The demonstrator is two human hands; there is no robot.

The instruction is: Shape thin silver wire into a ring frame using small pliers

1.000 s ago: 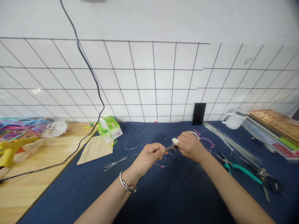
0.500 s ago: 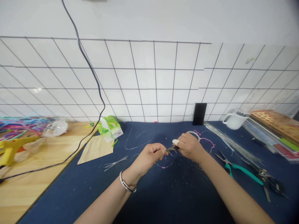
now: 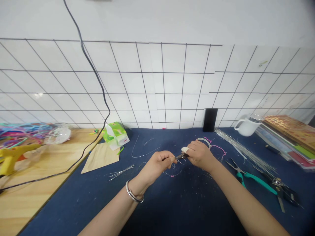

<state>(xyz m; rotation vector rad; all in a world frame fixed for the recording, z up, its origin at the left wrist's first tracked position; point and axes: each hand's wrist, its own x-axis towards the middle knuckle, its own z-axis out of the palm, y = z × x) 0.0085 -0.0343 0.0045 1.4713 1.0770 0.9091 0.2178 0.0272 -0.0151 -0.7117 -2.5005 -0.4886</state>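
Observation:
Over the dark blue cloth [image 3: 147, 209], my left hand [image 3: 161, 164] pinches a thin wire [image 3: 180, 159] between thumb and fingers. My right hand [image 3: 199, 154], with a white wrap on one finger, is closed on pliers [image 3: 183, 154] whose dark jaws meet the wire beside my left fingertips. Their handles are hidden in my palm. Below the hands lies a curved wire with a small pink section [image 3: 172, 176]. Behind my right hand are a white ring [image 3: 204, 141] and a pink-wrapped wire [image 3: 220, 148].
At right lie teal-handled pliers [image 3: 258, 182], black-handled cutters [image 3: 283, 190], a bundle of wires [image 3: 243, 149], a white mug [image 3: 247, 126] and stacked books [image 3: 290, 134]. On the left are short wires [image 3: 121, 172], a green packet [image 3: 116, 135], a yellow glue gun [image 3: 12, 157] and a black cable [image 3: 98, 77].

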